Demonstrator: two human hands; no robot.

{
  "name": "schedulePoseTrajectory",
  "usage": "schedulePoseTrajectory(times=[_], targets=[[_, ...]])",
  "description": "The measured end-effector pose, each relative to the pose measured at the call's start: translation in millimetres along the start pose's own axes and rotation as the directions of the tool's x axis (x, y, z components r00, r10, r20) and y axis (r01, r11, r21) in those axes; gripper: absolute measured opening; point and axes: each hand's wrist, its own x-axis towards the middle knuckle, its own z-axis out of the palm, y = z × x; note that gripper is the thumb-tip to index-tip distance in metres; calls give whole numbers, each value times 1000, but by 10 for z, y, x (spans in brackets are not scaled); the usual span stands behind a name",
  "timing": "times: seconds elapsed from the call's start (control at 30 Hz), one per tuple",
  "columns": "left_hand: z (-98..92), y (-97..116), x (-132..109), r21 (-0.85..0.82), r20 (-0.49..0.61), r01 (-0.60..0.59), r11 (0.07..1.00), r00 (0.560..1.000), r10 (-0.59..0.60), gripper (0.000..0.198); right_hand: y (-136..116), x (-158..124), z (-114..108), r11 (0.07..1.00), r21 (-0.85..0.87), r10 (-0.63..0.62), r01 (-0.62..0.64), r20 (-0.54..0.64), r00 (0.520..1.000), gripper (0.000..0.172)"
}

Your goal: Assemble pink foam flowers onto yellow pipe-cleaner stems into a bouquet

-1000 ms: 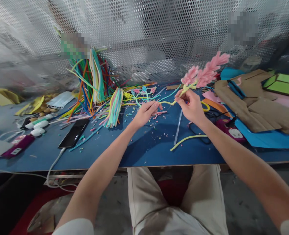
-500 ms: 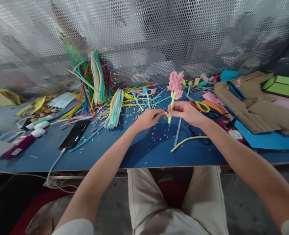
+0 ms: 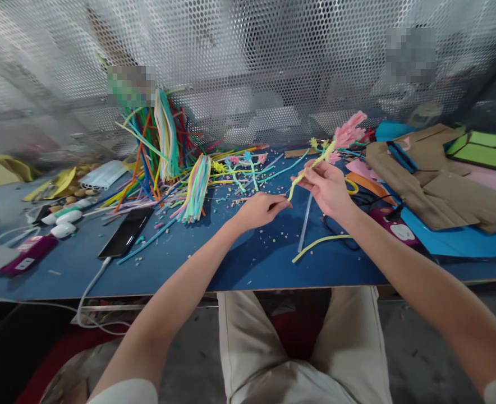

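My right hand (image 3: 326,188) is closed on the yellow stem (image 3: 304,175) of a pink pipe-cleaner flower (image 3: 349,130), thumb and fingers pinching it about midway, so the pink head points up and away toward the mesh screen (image 3: 248,62) and the loose tail hangs down toward my other hand. My left hand (image 3: 261,209) sits just above the blue worktop (image 3: 239,258), fingers curled and nearly closed, index and thumb reaching at the lower tip of that stem; I cannot tell whether they grip it yet or only touch it.

To do this well, I judge the right hand should keep its pinch firm and close to the working point, so the stem does not spin or flop while the left works the tail. The left wants a fingertip grip right at the end, not a fist, and small tight turns rather than big pulls, which could bend the wire or crush the fluffy head.

Just below my right hand lie a clear straw (image 3: 304,221) and a spare yellow pipe cleaner (image 3: 319,244), with yellow-handled scissors (image 3: 351,184) near the wrist. A big sheaf of coloured pipe cleaners (image 3: 164,140) stands well to the left, a phone (image 3: 125,231) beside it, and brown card pieces (image 3: 433,179) lie to the right.
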Motion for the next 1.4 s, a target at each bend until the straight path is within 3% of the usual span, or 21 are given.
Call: schedulePoseTrajectory(times=[0.1, 0.17, 0.27, 0.33, 0.43, 0.53, 0.6, 0.73, 0.83, 0.97, 1.07, 1.17, 1.23, 1.33, 1.4], targets=[[-43, -69, 19, -3, -54, 106, 994, 993, -106, 39, -36, -32, 27, 997, 29, 73, -76, 106, 992, 37], [-120, -106, 22, -35, -97, 136, 990, 986, -139, 40, -69, -41, 22, 998, -24, 66, -63, 147, 987, 36], [-241, -118, 10, -147, -154, 126, 981, 977, -149, 43, -113, -27, -18, 974, -211, -50, 86, 170, 984, 30], [-285, -84, -7, -220, -191, 83, 972, 973, -126, 46, -122, -8, -49, 906, -359, -174, 223, 162, 971, 24], [-259, 15, -30, -231, -147, -3, 973, 989, -31, 46, -88, 14, -73, 854, -421, -294, 305, 91, 951, 19], [-139, 98, -29, -104, 4, -75, 992, 997, 76, 41, -30, 6, -48, 912, -321, -270, 255, -3, 963, 21], [-46, 107, -14, -13, 50, -81, 997, 995, 82, 39, -14, -21, -9, 958, -211, -202, 192, -26, 979, 24], [27, 8, 15, 32, 7, 23, 999, 1000, -24, 38, -60, -86, 63, 1000, -6, 25, -25, 152, 988, 29], [-61, -77, 22, -48, -52, 101, 994, 993, -103, 41, -90, -85, 59, 992, -16, 124, -123, 233, 965, 31], [-209, -55, 11, -260, -206, 71, 963, 970, -127, 47, -46, -7, -16, 994, -113, 16, -6, 88, 996, 35], [-207, 47, -15, -240, -276, 16, 971, 957, -84, 48, 0, 29, -53, 956, -253, -148, 147, 15, 989, 31], [-103, 126, -34, -97, -157, -57, 994, 987, 41, 42, 17, 11, -35, 902, -355, -271, 245, -26, 962, 27], [-22, 133, -29, 24, -45, -85, 996, 995, 86, 39, 15, -12, -5, 921, -318, -256, 224, -62, 965, 27], [39, 78, 7, 89, 15, -3, 996, 1000, 2, 38, 2, -33, 30, 974, -193, -136, 121, -67, 988, 30], [23, 19, 38, 6, -22, 97, 995, 995, -97, 40, -10, -36, 38, 989, -135, -72, 67, -33, 997, 31]])
